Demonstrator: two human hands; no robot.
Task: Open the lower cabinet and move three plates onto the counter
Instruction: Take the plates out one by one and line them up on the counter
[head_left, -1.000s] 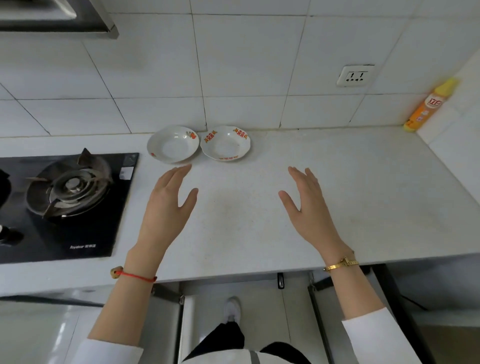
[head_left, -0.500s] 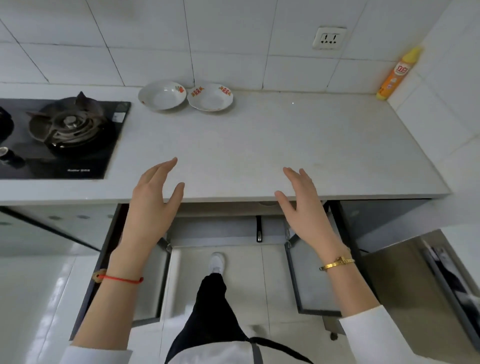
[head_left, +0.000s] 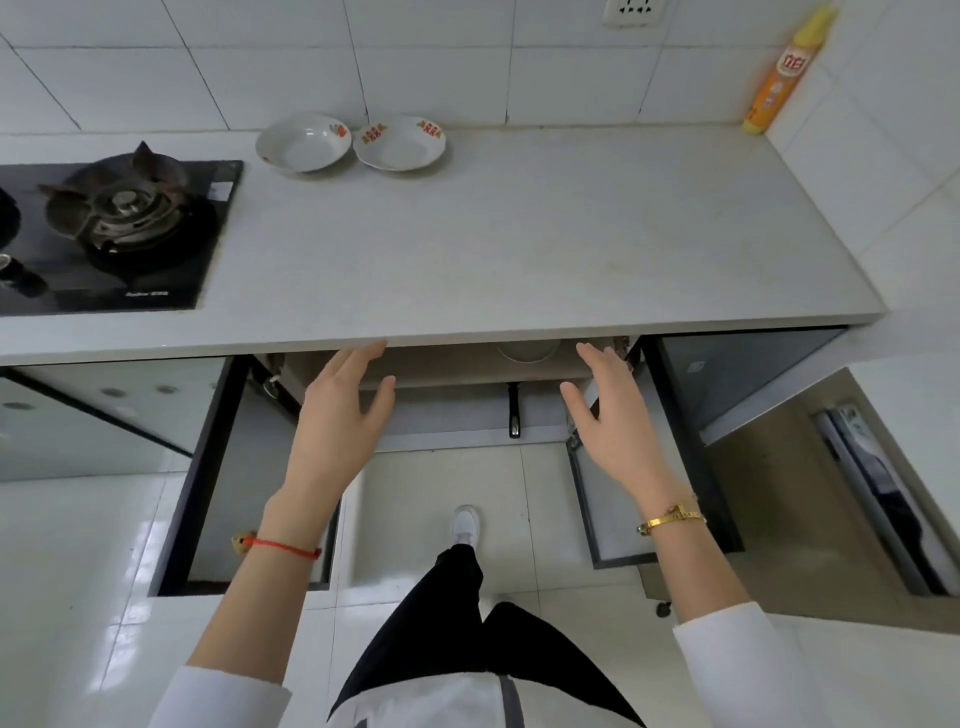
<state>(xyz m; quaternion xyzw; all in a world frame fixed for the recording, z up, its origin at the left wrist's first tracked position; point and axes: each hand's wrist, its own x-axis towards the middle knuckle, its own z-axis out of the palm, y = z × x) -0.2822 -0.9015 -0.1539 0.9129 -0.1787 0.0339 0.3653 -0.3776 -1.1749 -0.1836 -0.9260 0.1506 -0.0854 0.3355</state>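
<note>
Two white plates with red patterns sit side by side at the back of the counter (head_left: 519, 249): the left plate (head_left: 304, 141) and the right plate (head_left: 400, 142). Below the counter edge the lower cabinet stands open, its left door (head_left: 208, 467) and right door (head_left: 691, 452) swung out. A white rounded dish (head_left: 529, 351) peeks out on the shelf inside, mostly hidden by the counter. My left hand (head_left: 340, 415) and my right hand (head_left: 613, 415) hover in front of the cabinet opening, fingers spread, holding nothing.
A black gas stove (head_left: 119, 228) fills the counter's left part. An orange bottle (head_left: 779, 73) stands in the back right corner under a wall socket (head_left: 634, 11). A dark pan handle (head_left: 514, 410) hangs inside the cabinet. My leg and white shoe (head_left: 465, 525) are on the tiled floor.
Both hands have dropped from above the counter to below its front edge, in front of the open cabinet. The view has tilted down and pulled back, showing more floor.
</note>
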